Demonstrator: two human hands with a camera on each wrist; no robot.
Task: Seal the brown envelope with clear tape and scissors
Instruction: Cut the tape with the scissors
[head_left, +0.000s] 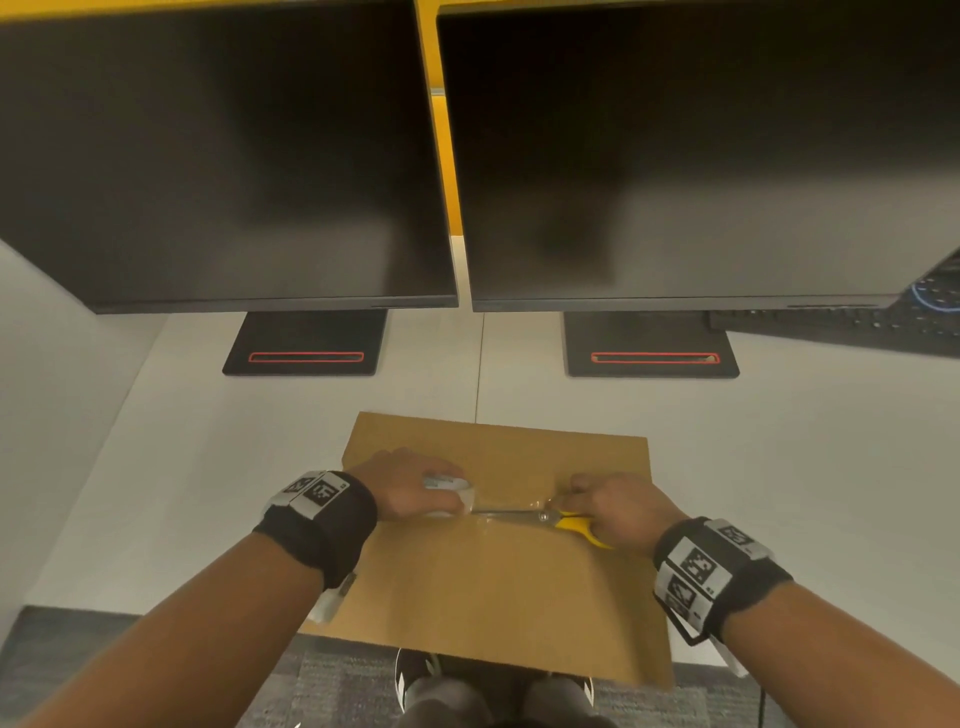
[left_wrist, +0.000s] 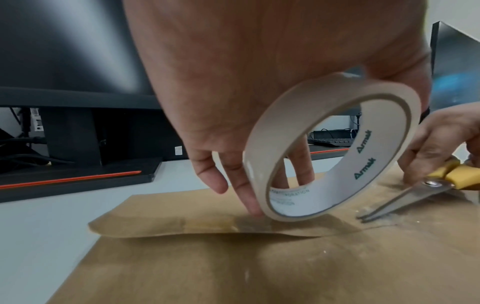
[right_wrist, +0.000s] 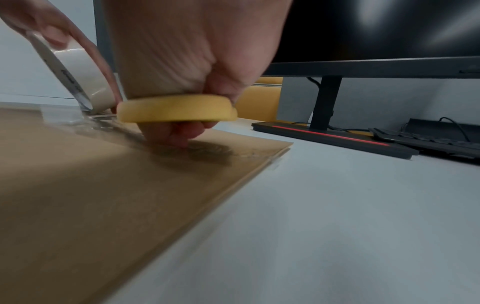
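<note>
The envelope (head_left: 498, 566) lay flat on the worktop (head_left: 779, 493), its near edge hanging a little past the worktop's rim at 6 o'clock. Its flap was folded down, and a glossy strip of tape (head_left: 511, 506) ran along the flap seam across the middle.

The left hand (head_left: 410, 486) gripped the roll (left_wrist: 330, 148), standing it tilted on edge at the 9 o'clock end of the strip, with fingers (left_wrist: 249, 197) curled round it and one tip pressing the flap beside it. The right hand (head_left: 610, 506) was closed round the yellow handles of the scissors (head_left: 540, 518); the blades pointed toward 9 o'clock, lay low over the seam and stood slightly parted, their tips just short of the roll.

The cut seemed about to be made, and several things could have spoiled it:

- The blades lay nearly flat on the paper, so closing them there might have nicked the flap as well as the tape.
- The left fingertips sat close to the blade tips; a hurried snip risked catching them.
- If the roll had been let slack, the tape could have folded onto itself or stuck to the blades rather than shearing cleanly.
- A pull on the roll might have lifted the strip already laid, or dragged the overhanging envelope toward 6 o'clock.
- At the flap's 9 o'clock end the edge gaped slightly off the body in the left wrist view; left untaped, the seal would probably have stayed incomplete.
</note>
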